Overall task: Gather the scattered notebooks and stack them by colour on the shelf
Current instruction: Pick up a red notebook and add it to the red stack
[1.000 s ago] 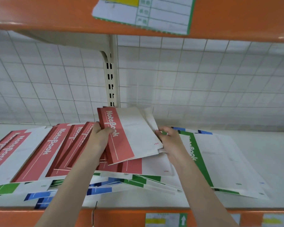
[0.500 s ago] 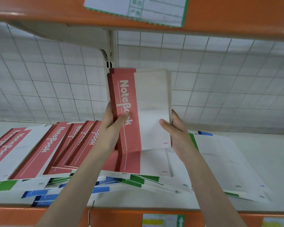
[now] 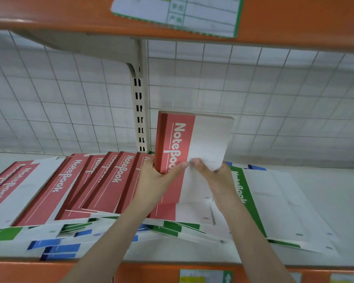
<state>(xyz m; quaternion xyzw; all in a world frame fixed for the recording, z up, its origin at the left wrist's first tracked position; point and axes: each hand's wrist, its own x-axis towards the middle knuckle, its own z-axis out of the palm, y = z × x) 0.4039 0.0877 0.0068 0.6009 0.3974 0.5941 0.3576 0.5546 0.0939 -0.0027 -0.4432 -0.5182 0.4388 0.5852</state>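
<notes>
Squaring the red bundle (image 3: 184,148) is the step in hand, by my judgement: both hands hold several red notebooks upright above the shelf (image 3: 325,201). The left hand (image 3: 157,178) curls round the spine edge with its thumb on the cover; the right hand (image 3: 215,176) pinches the white side. Tap the lower edges level before laying them down, and keep the grip even so none slips out. More red notebooks (image 3: 102,180) lie fanned to the left, a green one (image 3: 241,193) to the right, blue ones (image 3: 57,250) beneath near the front. White shelf board, orange front lip (image 3: 29,270), white wire grid (image 3: 274,94) behind, another orange shelf (image 3: 294,19) overhead
</notes>
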